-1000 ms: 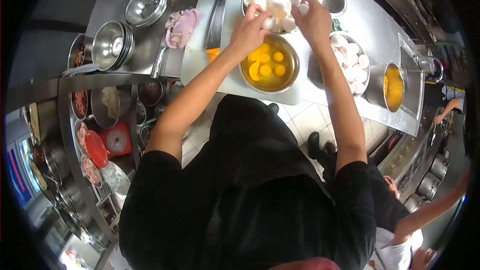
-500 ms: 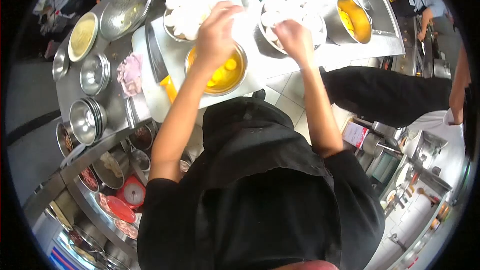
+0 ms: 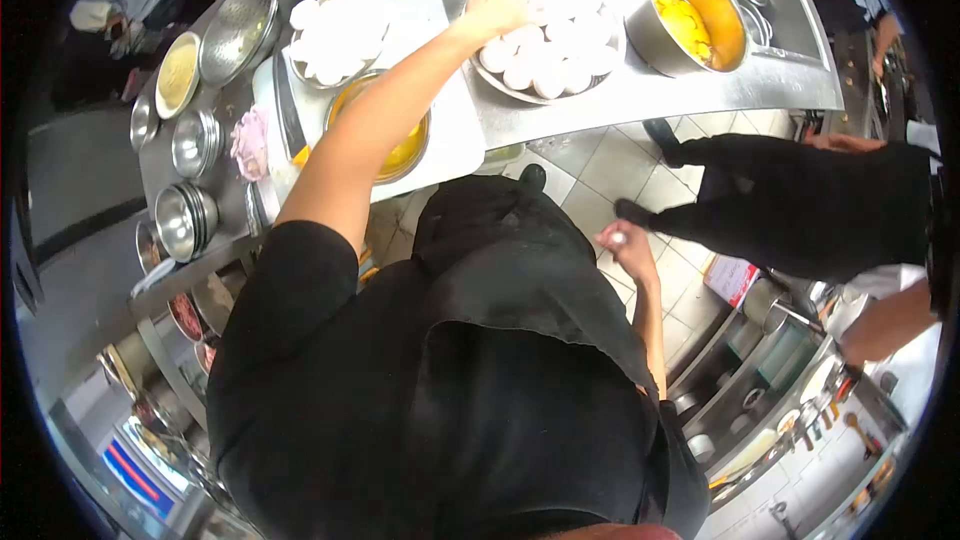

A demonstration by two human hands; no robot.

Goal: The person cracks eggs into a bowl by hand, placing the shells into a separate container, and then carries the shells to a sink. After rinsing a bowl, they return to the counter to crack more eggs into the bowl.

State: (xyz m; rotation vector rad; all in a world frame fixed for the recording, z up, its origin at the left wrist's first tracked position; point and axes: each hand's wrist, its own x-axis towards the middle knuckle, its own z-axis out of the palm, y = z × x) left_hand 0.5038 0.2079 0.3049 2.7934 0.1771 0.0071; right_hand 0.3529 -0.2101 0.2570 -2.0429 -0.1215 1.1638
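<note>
My left hand reaches across to the left rim of a metal bowl of white eggs; glare and blur hide what its fingertips do there. Low at my right side, over the tiled floor, my right hand is closed around a small white egg, mostly covered by the fingers. Beneath my left forearm stands a metal bowl with yellow yolk, partly hidden. Behind it, another bowl is heaped with white eggs or shells. A deep metal pot holds several yolks at the right.
A white cutting board carries the yolk bowl and a knife. Left of it lie a pink cloth, stacked metal bowls and a colander. A person in a black apron stands close on my right.
My left hand has moved from above the yolk bowl rightward to the egg bowl. My right hand has left the egg bowl and dropped to my side. My view has shifted.
</note>
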